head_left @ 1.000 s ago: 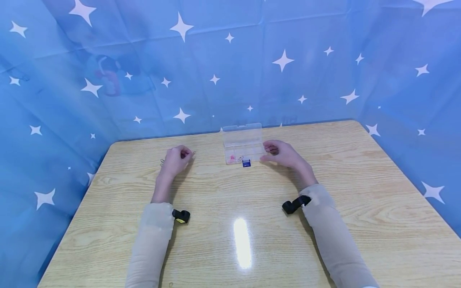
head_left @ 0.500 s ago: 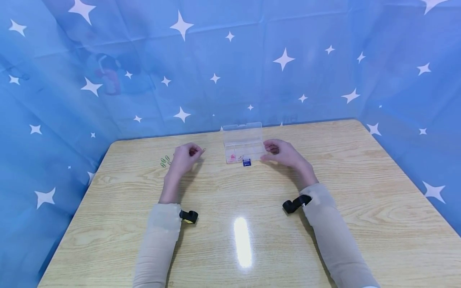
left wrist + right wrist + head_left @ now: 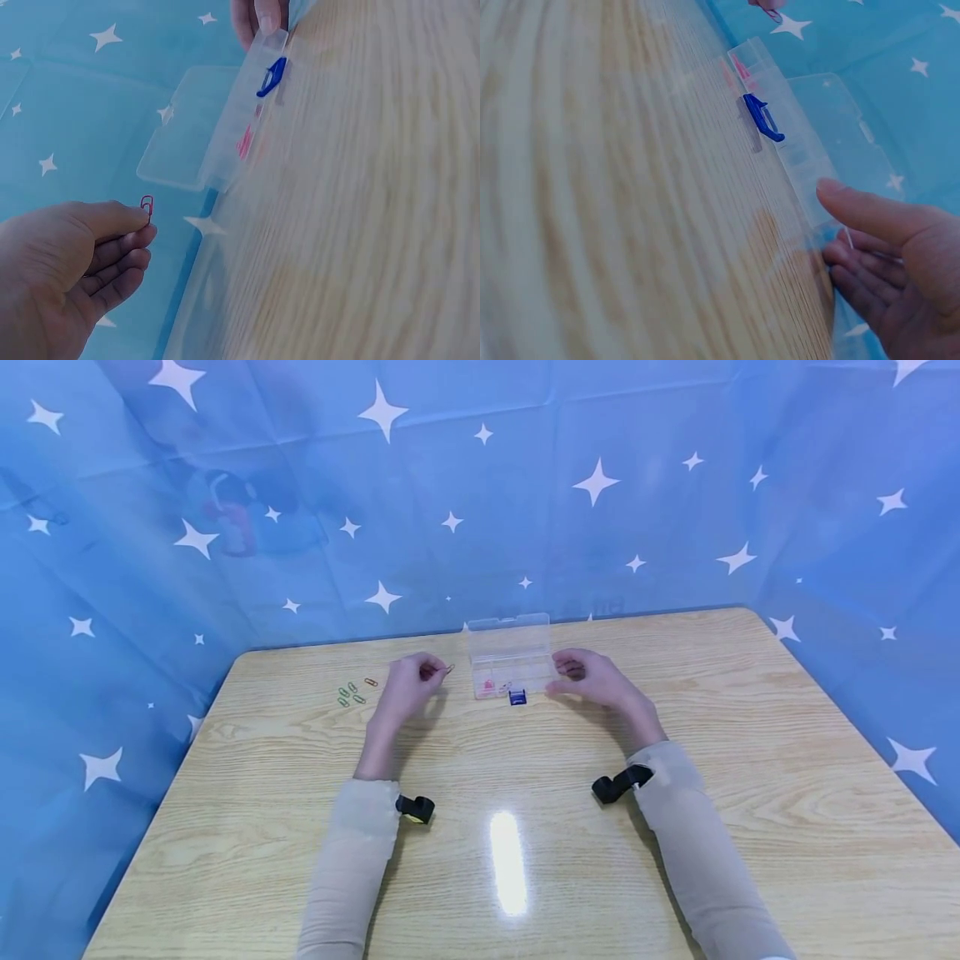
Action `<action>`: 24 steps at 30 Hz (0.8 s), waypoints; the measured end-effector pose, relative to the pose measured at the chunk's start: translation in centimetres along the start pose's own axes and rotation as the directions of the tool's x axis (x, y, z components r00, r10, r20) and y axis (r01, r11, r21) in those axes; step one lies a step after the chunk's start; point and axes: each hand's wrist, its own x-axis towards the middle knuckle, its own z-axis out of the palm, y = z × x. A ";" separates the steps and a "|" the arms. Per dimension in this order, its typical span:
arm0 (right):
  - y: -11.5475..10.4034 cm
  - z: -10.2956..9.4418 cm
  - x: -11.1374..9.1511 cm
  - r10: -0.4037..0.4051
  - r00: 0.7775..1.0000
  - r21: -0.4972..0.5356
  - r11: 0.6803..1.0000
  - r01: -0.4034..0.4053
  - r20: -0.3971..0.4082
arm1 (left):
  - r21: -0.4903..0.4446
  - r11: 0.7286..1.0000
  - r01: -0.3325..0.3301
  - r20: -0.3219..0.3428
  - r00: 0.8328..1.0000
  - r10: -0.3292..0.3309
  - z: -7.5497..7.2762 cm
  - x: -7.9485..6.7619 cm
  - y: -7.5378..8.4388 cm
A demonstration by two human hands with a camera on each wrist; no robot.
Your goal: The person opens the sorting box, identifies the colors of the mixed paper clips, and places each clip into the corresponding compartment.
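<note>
Between thumb and forefinger my left hand (image 3: 413, 684) pinches a red paper clip (image 3: 147, 202), held above the table to the left of a clear plastic compartment box (image 3: 531, 672). The box's lid (image 3: 510, 637) is raised at the back, and a blue latch (image 3: 762, 120) sticks out at its front. Pink-red items (image 3: 488, 686) lie in its front left compartment, with small things too tiny to identify beside them. My right hand (image 3: 900, 262) grips the box's right end, thumb on the front corner and fingers curled at the side.
Several green paper clips (image 3: 352, 687) lie on the wooden table (image 3: 247, 777) left of my left hand, with one orange-red paper clip (image 3: 371, 682) near them. A blue curtain with white stars (image 3: 420, 485) hangs right behind the table's back edge.
My left hand has moved right toward the box with the paper clip, uncovering the loose clips on the table. The right hand stays at the box.
</note>
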 end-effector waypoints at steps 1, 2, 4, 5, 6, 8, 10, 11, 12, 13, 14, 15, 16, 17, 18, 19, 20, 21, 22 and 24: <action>0.0 0.0 0.0 -0.002 1.000 0.002 1.000 0.002 0.001 | -0.004 1.000 -0.004 0.001 1.000 0.004 0.2 0.1 0.2; 0.0 0.0 0.0 -0.004 1.000 0.005 1.000 0.004 0.001 | -0.008 1.000 -0.005 0.005 1.000 0.005 0.3 0.2 0.3; 0.0 0.0 0.0 0.001 1.000 0.014 1.000 -0.001 -0.007 | -0.017 1.000 -0.014 0.009 1.000 0.014 0.7 0.4 0.6; 0.0 0.1 0.0 0.000 1.000 0.016 1.000 0.001 -0.008 | -0.022 1.000 -0.019 0.012 1.000 0.019 0.9 0.5 0.7; -0.1 0.1 0.0 0.003 1.000 0.021 1.000 -0.003 -0.013 | -0.030 0.999 -0.023 0.014 1.000 0.023 1.0 0.5 0.8; -0.3 0.0 0.0 0.005 1.000 0.033 0.999 -0.005 -0.013 | -0.042 0.999 -0.032 0.013 0.999 0.032 1.3 0.7 1.1; -0.8 -0.1 -0.2 0.005 1.000 0.046 0.999 -0.005 -0.009 | -0.052 0.998 -0.040 0.014 0.999 0.041 1.6 0.8 1.4; -1.3 -0.1 -0.5 0.004 1.000 0.050 0.999 -0.004 -0.004 | -0.058 0.997 -0.044 0.015 0.999 0.045 1.8 0.8 1.6; -1.8 -0.3 -0.7 0.005 1.000 0.054 0.999 -0.005 -0.001 | -0.062 0.997 -0.049 0.016 0.999 0.050 1.9 0.9 1.8; -2.4 -0.4 -1.0 0.007 1.000 0.058 0.998 -0.008 0.003 | -0.062 0.997 -0.055 0.016 0.998 0.056 2.1 1.0 2.0; -3.0 -0.5 -1.3 0.009 1.000 0.058 0.998 -0.010 0.005 | -0.065 0.996 -0.057 0.019 0.998 0.058 2.3 1.0 2.1; -3.6 -0.5 -1.6 0.009 1.000 0.053 0.999 -0.010 0.008 | -0.065 0.996 -0.059 0.022 0.998 0.061 2.4 1.1 2.2; -4.0 -0.7 -1.7 0.002 1.000 0.045 0.999 -0.003 0.016 | -0.067 0.996 -0.064 0.023 0.998 0.065 2.6 1.1 2.4; -3.7 -0.6 -1.6 0.003 1.000 0.045 0.999 -0.004 0.015 | -0.069 0.995 -0.066 0.023 0.997 0.068 2.7 1.2 2.6; -3.2 -0.5 -1.4 0.005 1.000 0.039 0.999 -0.006 0.010 | -0.068 0.995 -0.067 0.025 0.997 0.069 2.8 1.2 2.8; -2.8 -0.4 -1.2 0.005 1.000 0.032 0.999 -0.006 0.006 | -0.064 0.996 -0.065 0.029 0.997 0.067 3.0 1.3 2.9; -2.2 -0.3 -0.9 0.005 1.000 0.026 1.000 -0.005 0.003 | -0.064 0.996 -0.060 0.035 0.997 0.063 3.1 1.3 3.1; -1.6 -0.2 -0.6 0.005 1.000 0.022 1.000 -0.005 -0.001 | -0.063 0.996 -0.056 0.040 0.997 0.058 3.3 1.3 3.3; -1.0 -0.1 -0.3 0.006 1.000 0.018 1.000 -0.006 -0.004 | -0.064 0.997 -0.051 0.045 0.997 0.054 3.4 1.3 3.4; -0.5 0.1 -0.1 0.015 1.000 0.011 1.000 -0.015 -0.014 | -0.064 0.997 -0.042 0.059 0.997 0.046 3.7 1.3 3.7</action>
